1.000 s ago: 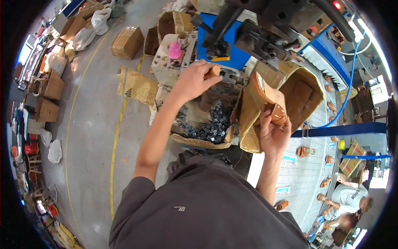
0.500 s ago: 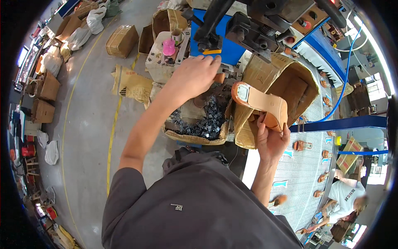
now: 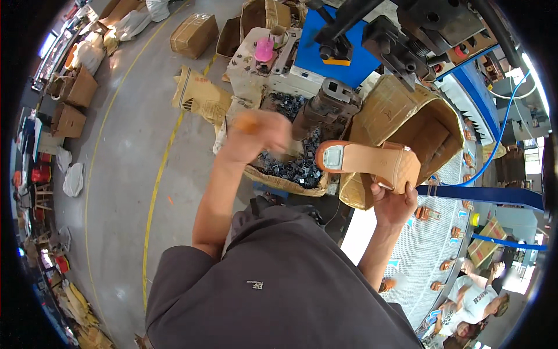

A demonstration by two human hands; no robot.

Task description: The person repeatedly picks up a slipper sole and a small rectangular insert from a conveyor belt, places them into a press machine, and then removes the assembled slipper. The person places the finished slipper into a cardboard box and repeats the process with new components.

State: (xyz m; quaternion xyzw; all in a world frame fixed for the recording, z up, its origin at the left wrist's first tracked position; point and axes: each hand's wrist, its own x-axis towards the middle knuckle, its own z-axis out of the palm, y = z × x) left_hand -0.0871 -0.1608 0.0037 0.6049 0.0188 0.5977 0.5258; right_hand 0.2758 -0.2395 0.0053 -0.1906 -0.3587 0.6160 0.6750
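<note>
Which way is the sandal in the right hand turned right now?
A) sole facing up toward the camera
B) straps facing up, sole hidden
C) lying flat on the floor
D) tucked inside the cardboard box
A: the right hand holds the tan sandal from below, its flat sole and grey heel patch toward the camera, in front of the open cardboard box.

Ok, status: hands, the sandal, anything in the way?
Right hand grips tan sandal, sole up. Left hand blurred over bin of dark metal parts, grip unclear. Machine post close beside sandal heel.
</note>
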